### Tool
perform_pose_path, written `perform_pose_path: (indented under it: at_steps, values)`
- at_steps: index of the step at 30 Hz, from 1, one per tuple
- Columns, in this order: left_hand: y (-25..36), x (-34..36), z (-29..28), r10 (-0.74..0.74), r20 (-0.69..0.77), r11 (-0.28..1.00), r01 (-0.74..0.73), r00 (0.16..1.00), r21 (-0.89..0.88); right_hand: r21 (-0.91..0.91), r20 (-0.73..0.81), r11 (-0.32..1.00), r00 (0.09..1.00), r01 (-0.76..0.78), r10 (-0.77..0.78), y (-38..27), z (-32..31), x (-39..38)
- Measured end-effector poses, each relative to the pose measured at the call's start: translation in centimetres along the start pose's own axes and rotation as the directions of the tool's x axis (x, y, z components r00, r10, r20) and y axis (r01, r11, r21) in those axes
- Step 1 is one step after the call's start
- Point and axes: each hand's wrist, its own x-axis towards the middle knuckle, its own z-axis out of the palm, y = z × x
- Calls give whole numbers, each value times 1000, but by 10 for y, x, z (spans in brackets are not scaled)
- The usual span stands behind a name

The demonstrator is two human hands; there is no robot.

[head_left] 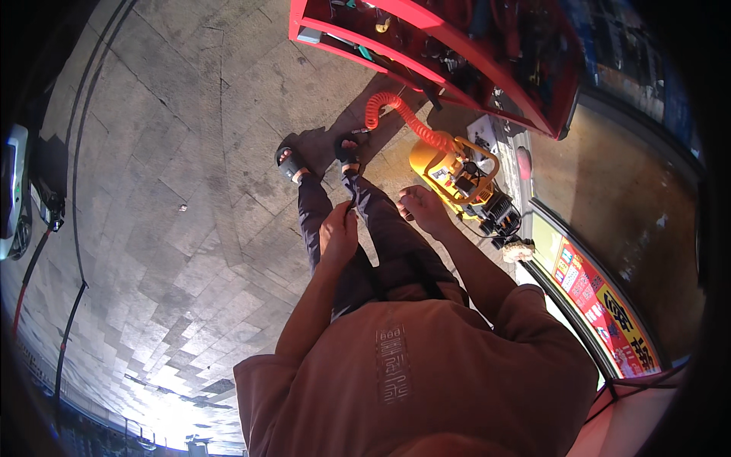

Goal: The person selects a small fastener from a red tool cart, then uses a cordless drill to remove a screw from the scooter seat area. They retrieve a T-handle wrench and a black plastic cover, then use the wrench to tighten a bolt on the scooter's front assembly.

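Note:
My left hand [339, 234] is in front of my dark trousers [396, 255], its fingers closed. Something small and dark shows at its fingertips, too unclear against the trousers to name. To the right, my right hand [421, 207] is held up with curled fingers, and I cannot make out what is in them. The nearest thing to it is a yellow air compressor [434, 164] with a tubular handle and a black motor. A coiled orange air hose [407, 114] runs from the compressor towards my sandalled feet. The two hands are apart.
A red tool rack [449, 80] with tools on its shelves stands ahead. Grey paving [190, 145] stretches left, crossed by dark cables [76, 228]. Part of a vehicle [15, 190] shows at the left edge. A colourful sign [590, 293] stands along the right side.

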Motion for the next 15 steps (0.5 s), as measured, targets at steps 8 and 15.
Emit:
perform_pose_path:
  at_steps: [8,15]
  values:
    - [-4,-6,24,-17,49,992,23,999,-125,-109,9,994,1000,23,-22,8,-3,10]
    - [-8,-17,38,3,31,997,0,1000,-81,-180,56,983,998,27,-18,17,-8,6]
